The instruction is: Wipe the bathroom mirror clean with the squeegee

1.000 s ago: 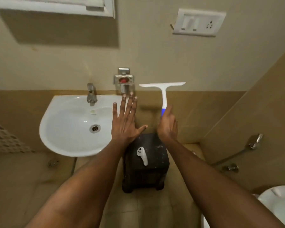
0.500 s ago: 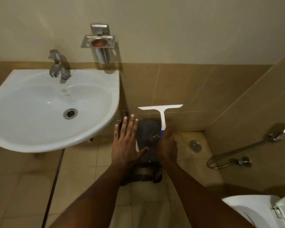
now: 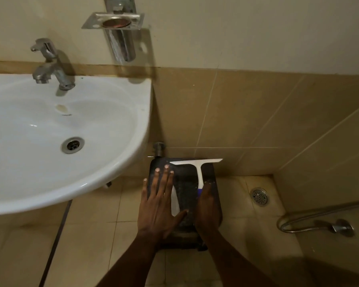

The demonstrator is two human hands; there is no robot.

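Note:
A white squeegee (image 3: 199,168) with a blue grip lies low over a small dark stool (image 3: 187,183), its blade across the stool's far edge. My right hand (image 3: 207,208) grips the blue handle end. My left hand (image 3: 159,201) is spread flat with straight fingers over the stool's left side. A white object (image 3: 175,201) shows between my hands on the stool top. The mirror is out of view.
A white wash basin (image 3: 139,121) with a chrome tap (image 3: 50,65) juts out at the left, above the stool's corner. A steel holder (image 3: 117,27) hangs on the wall. A floor drain (image 3: 259,196) and a hose (image 3: 311,224) are at the right.
My view has tilted down from the wall to the floor. Both hands have dropped, and the squeegee has come down from wall height to the stool top.

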